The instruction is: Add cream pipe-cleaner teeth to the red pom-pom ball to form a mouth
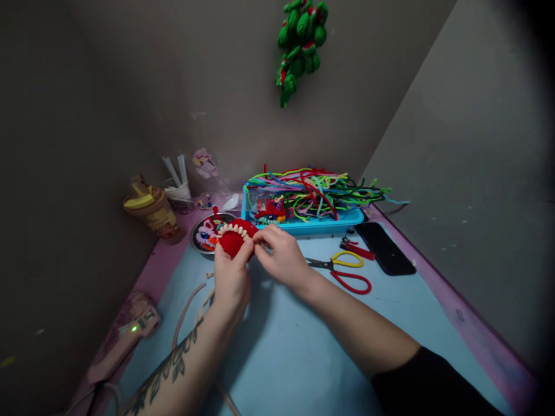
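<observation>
Between my hands, above the table, is a red stuffed or knitted-looking piece (pixel 233 243) with a curved row of cream beads or knobs along it. My left hand (pixel 233 271) holds it from below, its thumb pressed near the end of the cream row. At the piece's right edge, my right hand (pixel 280 254) is closed, thumb and forefinger pinched together. Whatever lies inside that pinch is too small to make out. Just behind the red piece stands a metal bowl (pixel 193 241) with small colourful crafted pieces, partly covered by it.
A blue tray (pixel 303 229) of colourful fuzzy stems stands at the back. Right of my hands lie scissors (pixel 342 267), a red lighter (pixel 359 250) and a black phone (pixel 385 248). A glue gun (pixel 125 341) with a green light and a lidded cup (pixel 151 211) are left.
</observation>
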A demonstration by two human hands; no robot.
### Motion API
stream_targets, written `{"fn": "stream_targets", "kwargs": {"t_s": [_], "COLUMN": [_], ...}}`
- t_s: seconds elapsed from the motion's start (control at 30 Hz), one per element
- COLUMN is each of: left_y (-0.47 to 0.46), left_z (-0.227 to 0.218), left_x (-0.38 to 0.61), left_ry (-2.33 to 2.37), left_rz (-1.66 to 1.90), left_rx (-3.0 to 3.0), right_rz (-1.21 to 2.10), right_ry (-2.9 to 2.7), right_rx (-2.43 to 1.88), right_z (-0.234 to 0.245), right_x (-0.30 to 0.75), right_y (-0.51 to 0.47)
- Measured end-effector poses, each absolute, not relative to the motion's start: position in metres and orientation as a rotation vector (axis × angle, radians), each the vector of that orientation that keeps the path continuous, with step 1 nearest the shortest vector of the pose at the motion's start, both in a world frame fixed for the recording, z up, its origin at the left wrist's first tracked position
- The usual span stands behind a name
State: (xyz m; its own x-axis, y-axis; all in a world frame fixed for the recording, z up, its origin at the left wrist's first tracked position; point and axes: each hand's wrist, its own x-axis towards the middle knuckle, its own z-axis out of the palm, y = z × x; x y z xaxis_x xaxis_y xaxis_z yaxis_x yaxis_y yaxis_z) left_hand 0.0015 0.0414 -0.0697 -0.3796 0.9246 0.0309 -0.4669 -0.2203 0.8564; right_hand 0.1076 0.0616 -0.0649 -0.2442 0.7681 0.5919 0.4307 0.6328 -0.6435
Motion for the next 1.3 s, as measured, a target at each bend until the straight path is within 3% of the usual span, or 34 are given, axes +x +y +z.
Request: {"fn": "stream_targets", "kwargs": {"t_s": [0.3,0.57,1.0,1.3], "left_y": [0.039,0.031,0.027,0.026], "left_z": [-0.080,-0.075,-0.069,-0.070], "left_x": [0.000,0.008,0.013,0.013], "left_ry": [1.271,1.228,1.155,1.214], "left_rz": [1.673,1.678,1.693,1.643], "left_rx": [0.967,1.058,1.027,1.007], "right_rz": [0.583,0.584,0.943,1.019], "right_ry": [-1.805,-1.833,-1.639,-1.672], "right_rx": [-0.963,-1.047,-0.983,-1.049], "right_z": [-0.043,-0.049,-0.047,-0.048], "right_x": [0.127,0.124,0.126,0.130], "right_y": [0.069,0.068,0.071,0.075]}}
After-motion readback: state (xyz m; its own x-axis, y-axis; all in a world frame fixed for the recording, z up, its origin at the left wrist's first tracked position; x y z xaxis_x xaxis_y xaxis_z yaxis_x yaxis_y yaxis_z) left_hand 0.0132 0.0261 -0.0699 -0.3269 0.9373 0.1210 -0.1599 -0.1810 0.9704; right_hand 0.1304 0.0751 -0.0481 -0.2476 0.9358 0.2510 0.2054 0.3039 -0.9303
